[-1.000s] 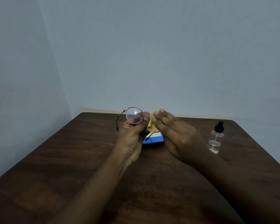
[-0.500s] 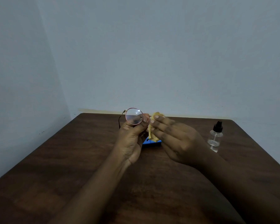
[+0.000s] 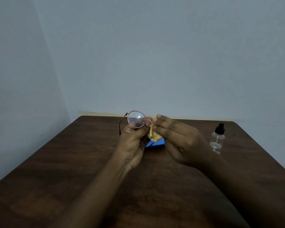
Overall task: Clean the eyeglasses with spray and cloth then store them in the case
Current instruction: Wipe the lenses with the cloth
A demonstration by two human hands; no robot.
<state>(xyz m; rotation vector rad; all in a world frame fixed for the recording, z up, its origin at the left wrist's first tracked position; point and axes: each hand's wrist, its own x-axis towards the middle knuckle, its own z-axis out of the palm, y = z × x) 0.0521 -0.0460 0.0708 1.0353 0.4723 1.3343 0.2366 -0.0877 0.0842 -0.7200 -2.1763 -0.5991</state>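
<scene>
Round eyeglasses point(image 3: 136, 119) with a thin reddish frame are held up over the far middle of the table. My left hand point(image 3: 133, 142) pinches them near the bridge, leaving the left lens in plain sight. My right hand point(image 3: 178, 139) holds a yellow cloth point(image 3: 154, 136) folded round the other lens, which is hidden behind the fingers and cloth. A blue case point(image 3: 155, 143) lies flat on the table just behind and below both hands, mostly covered by them. A clear spray bottle point(image 3: 218, 139) with a black top stands upright to the right.
The dark wooden table point(image 3: 72, 170) fills the lower view, its far edge meeting a pale wall and its left edge near a side wall. The bottle stands apart from my right wrist.
Both hands shifted slightly up and toward the far edge with the glasses. My right fingers moved over the cloth on the hidden lens. Bottle and case stayed put.
</scene>
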